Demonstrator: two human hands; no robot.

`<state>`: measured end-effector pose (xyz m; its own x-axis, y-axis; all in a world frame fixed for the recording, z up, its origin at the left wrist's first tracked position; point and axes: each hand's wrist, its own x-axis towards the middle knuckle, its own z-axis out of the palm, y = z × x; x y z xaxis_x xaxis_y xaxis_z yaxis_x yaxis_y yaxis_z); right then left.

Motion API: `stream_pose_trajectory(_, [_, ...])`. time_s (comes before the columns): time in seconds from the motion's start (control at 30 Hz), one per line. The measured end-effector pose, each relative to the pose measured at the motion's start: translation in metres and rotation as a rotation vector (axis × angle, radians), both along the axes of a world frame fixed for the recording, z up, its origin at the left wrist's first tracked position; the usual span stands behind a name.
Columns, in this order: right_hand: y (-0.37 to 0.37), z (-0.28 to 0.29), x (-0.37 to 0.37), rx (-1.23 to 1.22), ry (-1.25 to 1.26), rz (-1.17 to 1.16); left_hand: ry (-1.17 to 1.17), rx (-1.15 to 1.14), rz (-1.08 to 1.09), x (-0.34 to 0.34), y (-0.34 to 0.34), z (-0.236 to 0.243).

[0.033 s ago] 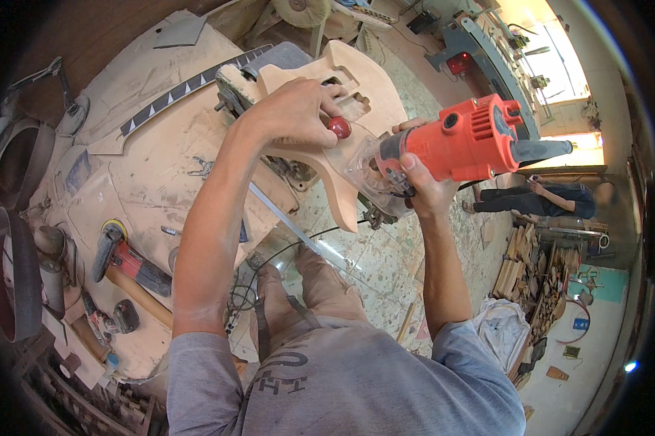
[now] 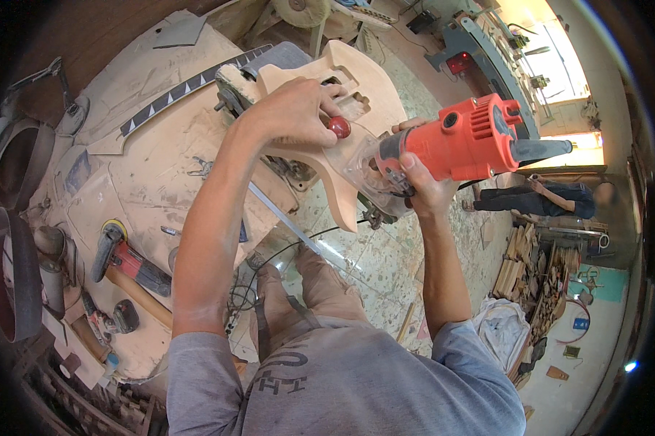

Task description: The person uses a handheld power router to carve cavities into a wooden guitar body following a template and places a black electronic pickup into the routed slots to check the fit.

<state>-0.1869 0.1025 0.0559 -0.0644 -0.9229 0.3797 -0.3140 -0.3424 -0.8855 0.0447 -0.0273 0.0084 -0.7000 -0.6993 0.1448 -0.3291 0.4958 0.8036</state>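
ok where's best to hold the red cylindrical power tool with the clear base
The red cylindrical power tool is probably best gripped round its barrel, close to the clear base, coming from the near right. The barrel is rounded there, while the outer end is bulkier, with vents. The right hand grips there, thumb on the near side.

1. At six o'clock, we wear a grey T-shirt (image 2: 385,378), softly creased and unevenly faded-looking.
2. Between six and seven o'clock, it carries dark block lettering (image 2: 284,370).
3. Our left sleeve (image 2: 204,370) at seven o'clock and right sleeve (image 2: 476,356) between four and five are short, loose and grey.
4. Our trousers (image 2: 332,287), toward six o'clock, are tan and wrinkled.
5. Dark strips (image 2: 263,330) near seven o'clock may be straps; we cannot see them well.
6. Our left hand (image 2: 293,112) and right hand (image 2: 430,190) are bare.
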Motion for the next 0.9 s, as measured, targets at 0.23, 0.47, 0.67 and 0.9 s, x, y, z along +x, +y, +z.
stream_pose_trajectory(0.23, [0.0001, -0.0009, 0.0007, -0.025, 0.007, -0.01, -0.031, -0.008, 0.01, -0.0003, -0.0003, -0.0016])
stream_pose_trajectory(0.47, [0.0001, -0.0009, -0.0007, -0.001, 0.019, -0.009, -0.034, -0.006, -0.002, 0.0008, 0.0005, 0.0019])
stream_pose_trajectory(0.67, [0.0011, -0.0009, 0.0017, -0.017, -0.013, -0.023, -0.009, 0.023, -0.003, -0.0002, 0.0011, 0.0008])
stream_pose_trajectory(0.9, [-0.0002, -0.0013, 0.0039, -0.059, -0.059, -0.005, -0.013, 0.029, -0.016, -0.0002, -0.0009, -0.0008])
